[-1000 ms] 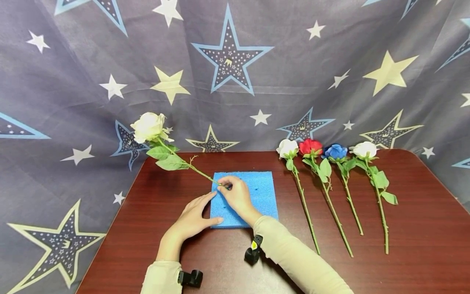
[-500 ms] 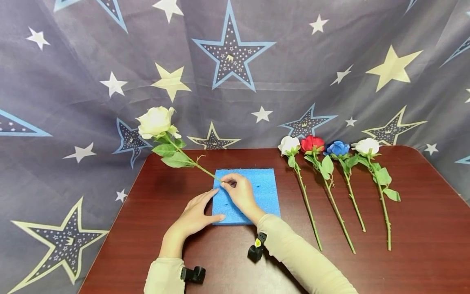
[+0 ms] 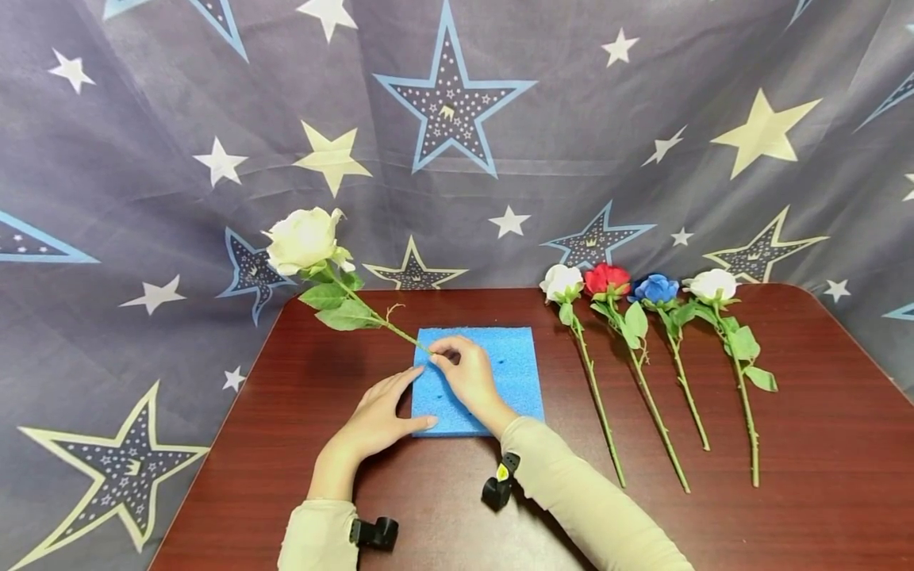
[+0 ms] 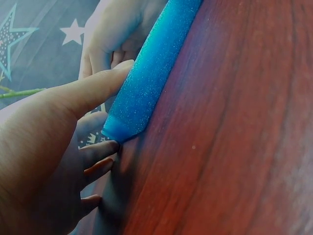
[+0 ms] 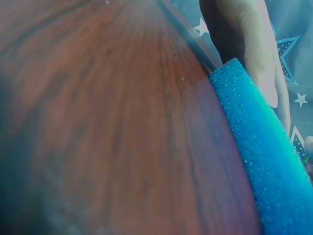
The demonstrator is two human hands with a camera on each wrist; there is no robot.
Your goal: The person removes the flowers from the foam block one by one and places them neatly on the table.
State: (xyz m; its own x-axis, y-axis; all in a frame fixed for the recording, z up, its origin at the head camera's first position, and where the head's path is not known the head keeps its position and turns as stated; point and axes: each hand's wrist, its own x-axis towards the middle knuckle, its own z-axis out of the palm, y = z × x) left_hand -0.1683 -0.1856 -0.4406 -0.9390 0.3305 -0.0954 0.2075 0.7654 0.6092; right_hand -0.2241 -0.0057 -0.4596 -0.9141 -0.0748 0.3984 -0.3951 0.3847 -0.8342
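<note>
My right hand (image 3: 466, 376) pinches the lower stem of a cream-white rose (image 3: 303, 242) over the left back part of a blue foam block (image 3: 517, 381). The rose slants up to the left, and its stem end is hidden by the fingers. Spread along the left side of the foam is my left hand (image 3: 377, 419), thumb on the block near its front left corner. In the left wrist view, that thumb (image 4: 98, 88) lies on the foam, with the other fingers at its corner and side. Small dark holes show in the foam's top.
To the right on the brown table (image 3: 821, 444) lie a white rose (image 3: 562, 283), a red rose (image 3: 607, 280), a blue rose (image 3: 657, 289) and another white rose (image 3: 712, 284), stems towards the front. A grey star-patterned cloth (image 3: 557, 127) hangs behind the table.
The rose head has swung slightly up and to the right since a second ago. The whole head view has shifted a little. Both hands keep their places at the foam.
</note>
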